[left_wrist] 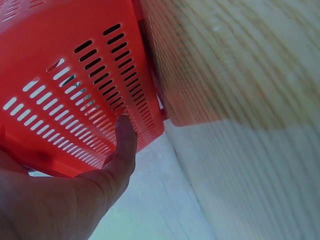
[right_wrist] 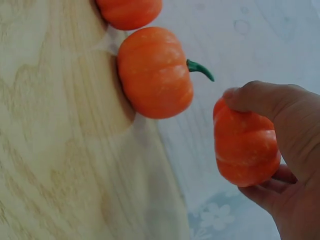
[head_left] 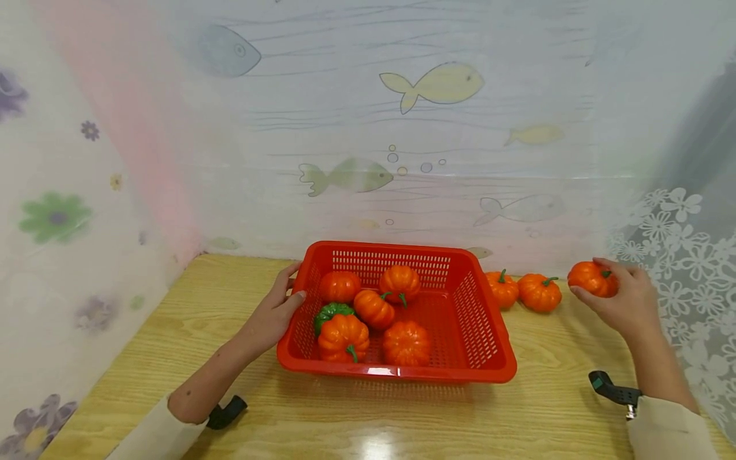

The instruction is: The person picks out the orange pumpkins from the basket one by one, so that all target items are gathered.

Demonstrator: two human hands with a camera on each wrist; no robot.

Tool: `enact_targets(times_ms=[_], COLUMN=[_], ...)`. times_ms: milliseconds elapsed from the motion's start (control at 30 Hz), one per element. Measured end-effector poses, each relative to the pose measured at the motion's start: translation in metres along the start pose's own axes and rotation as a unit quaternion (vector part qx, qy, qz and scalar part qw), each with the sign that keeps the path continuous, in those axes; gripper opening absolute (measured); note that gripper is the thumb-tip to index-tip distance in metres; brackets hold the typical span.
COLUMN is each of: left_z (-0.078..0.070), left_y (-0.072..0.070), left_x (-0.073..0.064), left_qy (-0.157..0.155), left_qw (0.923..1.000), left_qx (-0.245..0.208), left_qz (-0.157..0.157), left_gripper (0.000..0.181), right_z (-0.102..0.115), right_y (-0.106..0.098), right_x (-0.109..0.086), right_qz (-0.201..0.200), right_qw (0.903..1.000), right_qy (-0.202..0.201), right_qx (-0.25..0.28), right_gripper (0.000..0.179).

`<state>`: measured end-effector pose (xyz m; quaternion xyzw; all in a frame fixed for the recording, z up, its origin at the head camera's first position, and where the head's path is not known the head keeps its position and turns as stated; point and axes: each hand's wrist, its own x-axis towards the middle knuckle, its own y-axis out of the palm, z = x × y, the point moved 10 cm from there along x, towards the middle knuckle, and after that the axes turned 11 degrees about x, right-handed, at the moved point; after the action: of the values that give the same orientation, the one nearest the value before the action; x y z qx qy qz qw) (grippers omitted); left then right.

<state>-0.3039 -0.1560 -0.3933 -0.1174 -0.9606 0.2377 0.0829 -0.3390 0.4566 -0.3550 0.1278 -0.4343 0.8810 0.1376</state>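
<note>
A red plastic basket (head_left: 448, 375) with slotted walls stands on the table. My left hand (head_left: 270, 316) grips its left side, thumb over the rim; in the left wrist view a finger (left_wrist: 125, 137) lies along the outer slotted wall. Inside are several small orange pumpkins (head_left: 407, 344) and a green ribbed piece (head_left: 333, 312), partly hidden. Right of the basket, my right hand (head_left: 629, 300) holds a small orange pumpkin (right_wrist: 245, 145) between thumb and fingers, seemingly raised off the table. Closest to that hand is another orange pumpkin (right_wrist: 155, 72) with a green stem.
One more orange pumpkin (head_left: 502, 289) lies against the basket's right side, partly covered by it. Behind the wooden table (head_left: 322, 421) hangs a pale curtain (head_left: 345, 115) with printed fish. A lace-patterned sheet (head_left: 696, 268) hangs at the right.
</note>
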Motion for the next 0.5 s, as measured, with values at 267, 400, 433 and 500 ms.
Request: enact_targets(times_ms=[267,400,433,500], left_z=[-0.001,-0.001,-0.002,-0.002], left_y=[0.000,0.000,0.000,0.000], left_x=[-0.001,-0.001,-0.001,-0.001], left_qy=[0.001,-0.001,-0.001,-0.002], left_qw=[1.0000,1.0000,1.0000,1.0000], left_qx=[-0.002,0.000,0.000,0.000], left_qz=[0.001,0.001,0.000,0.000], left_gripper=[0.063,0.064,0.064,0.064], right_z=[-0.012,-0.017,-0.019,-0.021], right_y=[0.013,0.020,0.022,0.026], right_x=[0.001,0.001,0.001,0.001], right_qz=[0.019,0.030,0.035,0.046], right_qw=[0.9996,0.9989,0.9988,0.9983], right_qy=[-0.017,-0.032,-0.034,-0.036], right_qx=[-0.009,-0.014,-0.011,-0.006], right_gripper=[0.072,0.069,0.069,0.070])
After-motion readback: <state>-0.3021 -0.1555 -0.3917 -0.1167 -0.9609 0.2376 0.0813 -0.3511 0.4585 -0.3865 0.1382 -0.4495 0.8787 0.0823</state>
